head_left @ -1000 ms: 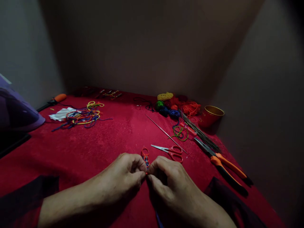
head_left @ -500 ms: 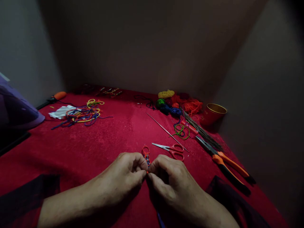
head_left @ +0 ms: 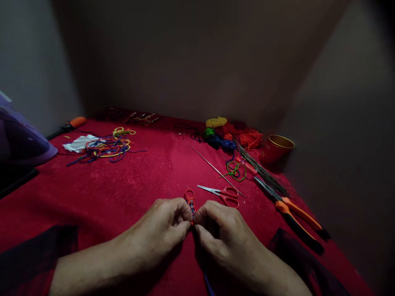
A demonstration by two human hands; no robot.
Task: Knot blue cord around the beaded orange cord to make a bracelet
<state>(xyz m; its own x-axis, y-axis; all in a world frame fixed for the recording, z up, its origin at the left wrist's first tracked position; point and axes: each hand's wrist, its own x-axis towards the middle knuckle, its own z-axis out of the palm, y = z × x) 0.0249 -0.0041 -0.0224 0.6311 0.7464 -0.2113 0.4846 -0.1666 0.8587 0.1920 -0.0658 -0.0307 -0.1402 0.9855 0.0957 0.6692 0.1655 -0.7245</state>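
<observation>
Between my two hands lies a small knotted cord piece [head_left: 191,205] in red and blue, with a red loop at its far end. My left hand [head_left: 168,222] pinches it from the left, thumb against curled fingers. From the right, my right hand [head_left: 217,228] pinches at the same spot, its fingertips close to the left ones. A bit of red cord shows between the fingertips; the rest of the grip is hidden. A blue strand [head_left: 209,285] trails toward me below the right hand. Just beyond the right hand rest red-handled scissors [head_left: 222,194], blades pointing left.
A thin metal rod [head_left: 216,169] lies past the scissors. Orange-handled pliers [head_left: 290,209], a bundle of thin sticks [head_left: 262,168], yarn balls [head_left: 228,135] and a red cup [head_left: 277,149] are on the right. Tangled cords [head_left: 108,148] and a purple object [head_left: 26,135] are left.
Both hands stay pinched on the knotted cord in nearly the same place. Only a very slight shift of the view shows.
</observation>
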